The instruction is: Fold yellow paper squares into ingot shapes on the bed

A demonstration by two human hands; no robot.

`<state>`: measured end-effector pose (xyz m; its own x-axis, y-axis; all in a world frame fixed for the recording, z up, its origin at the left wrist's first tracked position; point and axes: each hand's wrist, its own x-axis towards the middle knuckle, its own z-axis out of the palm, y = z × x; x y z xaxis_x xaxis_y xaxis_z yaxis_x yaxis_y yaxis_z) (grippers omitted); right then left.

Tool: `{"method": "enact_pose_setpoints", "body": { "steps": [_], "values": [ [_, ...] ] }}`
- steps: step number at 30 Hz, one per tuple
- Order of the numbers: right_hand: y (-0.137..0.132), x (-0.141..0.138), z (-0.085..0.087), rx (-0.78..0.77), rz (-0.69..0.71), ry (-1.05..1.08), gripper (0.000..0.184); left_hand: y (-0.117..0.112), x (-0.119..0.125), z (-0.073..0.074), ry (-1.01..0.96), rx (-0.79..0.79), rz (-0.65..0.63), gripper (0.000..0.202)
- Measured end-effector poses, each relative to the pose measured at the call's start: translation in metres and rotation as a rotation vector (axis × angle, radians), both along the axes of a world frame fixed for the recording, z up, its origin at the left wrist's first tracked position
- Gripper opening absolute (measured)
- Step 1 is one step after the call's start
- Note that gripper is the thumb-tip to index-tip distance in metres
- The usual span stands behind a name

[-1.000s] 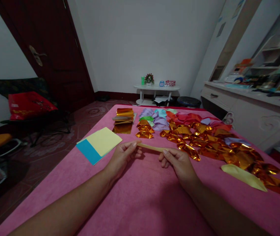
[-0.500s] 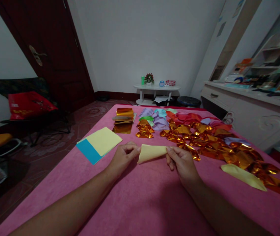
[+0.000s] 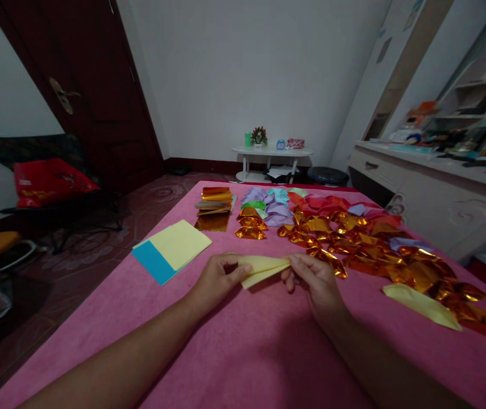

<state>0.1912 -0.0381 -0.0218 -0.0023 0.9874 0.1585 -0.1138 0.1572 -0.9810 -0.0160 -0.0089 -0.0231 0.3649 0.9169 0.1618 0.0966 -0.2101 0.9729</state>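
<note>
Yellow folded paper [image 3: 264,270] ran sideways below frame centre, its wider end pinched by our left hand [image 3: 220,277], its tip by our right hand [image 3: 317,279].

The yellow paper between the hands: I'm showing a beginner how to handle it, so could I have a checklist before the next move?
1. Left hand gripping the yellow paper at one end: ok.
2. Right hand pinching its narrower end: ok.
3. Loose yellow and blue sheets apart from both hands: ok.
4. Right hand not touching the gold foil pieces: cannot tell.
5. Layers evenly lined up: cannot tell.
</note>
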Motion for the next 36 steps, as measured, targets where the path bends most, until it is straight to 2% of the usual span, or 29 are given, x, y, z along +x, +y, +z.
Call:
{"method": "enact_pose_setpoints", "body": {
  "steps": [4,7,11,14,18,23,25,28,30,33,36],
  "values": [
    [-0.002,-0.002,0.0,-0.022,0.028,-0.011,0.024,-0.005,-0.001,0.004,0.044,0.137,0.128,0.021],
    [-0.002,-0.002,0.001,-0.017,-0.034,-0.033,0.031,-0.007,-0.003,0.006,0.098,0.326,0.193,0.019],
    [-0.003,0.0,0.002,0.036,-0.134,-0.099,0.034,-0.009,-0.007,0.009,0.242,0.53,0.187,0.022],
    [-0.005,-0.001,0.005,0.06,-0.113,-0.148,0.033,-0.011,-0.007,0.013,0.316,0.623,0.187,0.022],
    [-0.006,-0.006,0.005,0.057,-0.05,-0.181,0.027,-0.013,-0.005,0.014,0.273,0.601,0.224,0.02],
    [-0.002,-0.009,0.0,0.054,-0.126,-0.213,0.022,-0.008,-0.001,0.007,0.168,0.368,0.269,0.017],
    [0.0,-0.008,-0.001,0.015,-0.172,-0.188,0.025,-0.007,-0.002,0.005,0.192,0.391,0.277,0.03],
    [0.002,-0.006,-0.001,-0.043,-0.219,-0.119,0.027,-0.006,-0.004,0.008,0.268,0.567,0.287,0.059],
    [0.002,-0.005,0.0,-0.068,-0.24,-0.075,0.033,-0.007,-0.006,0.011,0.342,0.689,0.245,0.055],
    [0.004,-0.002,-0.001,-0.087,-0.247,-0.043,0.041,-0.006,-0.011,0.013,0.439,0.803,0.041,0.03],
    [0.006,0.002,-0.004,-0.083,-0.24,-0.038,0.04,-0.005,-0.014,0.014,0.463,0.793,-0.175,0.035]
  ]
}}
